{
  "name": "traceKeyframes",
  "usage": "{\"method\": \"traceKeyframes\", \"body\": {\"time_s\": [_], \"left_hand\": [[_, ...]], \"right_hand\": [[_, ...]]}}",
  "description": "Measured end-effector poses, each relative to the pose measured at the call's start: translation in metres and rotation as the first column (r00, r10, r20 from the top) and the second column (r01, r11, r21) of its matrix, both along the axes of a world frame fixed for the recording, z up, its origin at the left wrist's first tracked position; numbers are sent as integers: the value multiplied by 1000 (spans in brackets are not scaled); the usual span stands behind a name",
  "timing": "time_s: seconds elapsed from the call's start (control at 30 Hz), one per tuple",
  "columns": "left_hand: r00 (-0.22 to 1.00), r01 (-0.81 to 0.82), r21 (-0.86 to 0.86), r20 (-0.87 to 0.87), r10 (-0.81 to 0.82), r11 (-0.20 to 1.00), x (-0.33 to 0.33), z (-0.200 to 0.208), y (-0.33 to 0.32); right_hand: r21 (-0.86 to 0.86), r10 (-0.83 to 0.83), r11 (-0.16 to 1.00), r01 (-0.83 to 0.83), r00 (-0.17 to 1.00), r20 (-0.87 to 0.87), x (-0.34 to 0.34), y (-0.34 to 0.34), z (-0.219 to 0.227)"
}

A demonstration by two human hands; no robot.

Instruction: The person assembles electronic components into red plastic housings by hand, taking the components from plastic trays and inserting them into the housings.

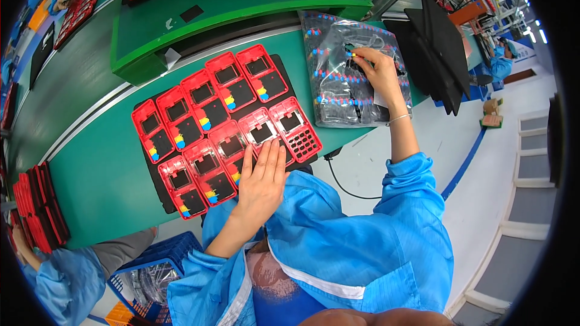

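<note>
Red plastic device shells (246,96), each with a dark square window, lie in two rows on a black foam tray (158,175). Most carry red, yellow and blue patches beside a black panel; the nearest right shell (296,130) shows a grid of black keys instead. My left hand (263,175) lies flat across the near row, fingers stretched out, partly covering two shells. To the right is a clear plastic bag (338,105) with rows of small blue and red pieces. Over it, my right hand (379,75) pinches a small dark part with yellow and red on it (353,54).
A green raised shelf (241,0) runs behind the work area. Black sheets (432,48) stand at the far right. Stacked red and black trays (39,205) are at the left end, near another person's blue sleeve (66,278). A blue crate (163,253) stands below the table.
</note>
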State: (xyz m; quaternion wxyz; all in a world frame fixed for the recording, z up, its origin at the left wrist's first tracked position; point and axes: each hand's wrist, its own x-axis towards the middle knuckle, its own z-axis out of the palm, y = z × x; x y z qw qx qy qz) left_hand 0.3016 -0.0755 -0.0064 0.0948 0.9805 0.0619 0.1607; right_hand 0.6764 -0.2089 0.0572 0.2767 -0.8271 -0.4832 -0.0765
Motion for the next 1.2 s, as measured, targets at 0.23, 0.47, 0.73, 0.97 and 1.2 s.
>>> {"method": "traceKeyframes", "body": {"time_s": [0.23,0.47,0.73,0.97,1.2], "left_hand": [[999,-42,18,4,42,999,0,0,-3],[998,-3,-17,66,4,1000,1,-6,1],[995,-13,4,103,13,1000,-2,-2,1],[994,14,58,104,-20,998,-3,-11,1],[992,57,-31,112,-53,998,12,5,-8]], "right_hand": [[218,-198,954,206,978,-59,-35,-1,39],[31,283,940,-339,728,-624,-111,3,78],[-140,529,765,-628,739,-417,-149,34,20],[-255,600,767,-589,799,-43,-153,29,12],[29,310,951,-309,941,-136,-112,3,59]]}}
